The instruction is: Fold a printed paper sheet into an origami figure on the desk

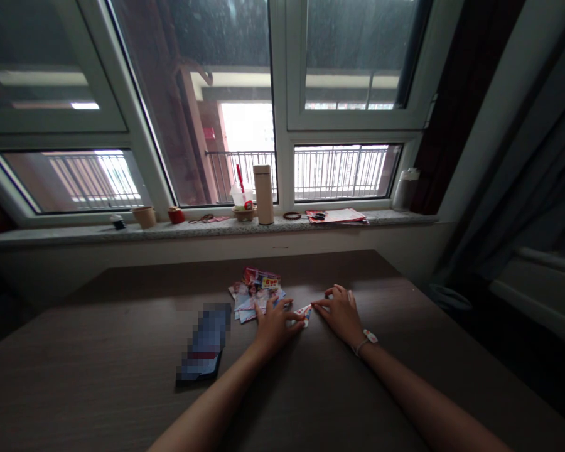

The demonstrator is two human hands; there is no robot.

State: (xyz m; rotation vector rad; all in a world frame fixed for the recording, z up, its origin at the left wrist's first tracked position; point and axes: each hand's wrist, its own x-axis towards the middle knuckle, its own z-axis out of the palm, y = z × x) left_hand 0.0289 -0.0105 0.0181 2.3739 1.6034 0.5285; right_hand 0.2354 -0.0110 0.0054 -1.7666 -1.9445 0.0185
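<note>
A small folded piece of printed paper, white with red and blue patches, lies on the dark wooden table. My left hand holds its left side, with thumb and fingers pressed on it. At the paper's right corner, the thumb and index finger of my right hand come together in a pinch; the other fingers are loosely bent. A bracelet circles my right wrist. Just beyond my left hand is a loose pile of colourful printed papers, partly covered by its fingers.
A phone with a pixelated screen lies left of my left forearm. Along the stone windowsill stand a paper cup, a red container, a drink cup with a straw, a beige flask, scissors and a bottle.
</note>
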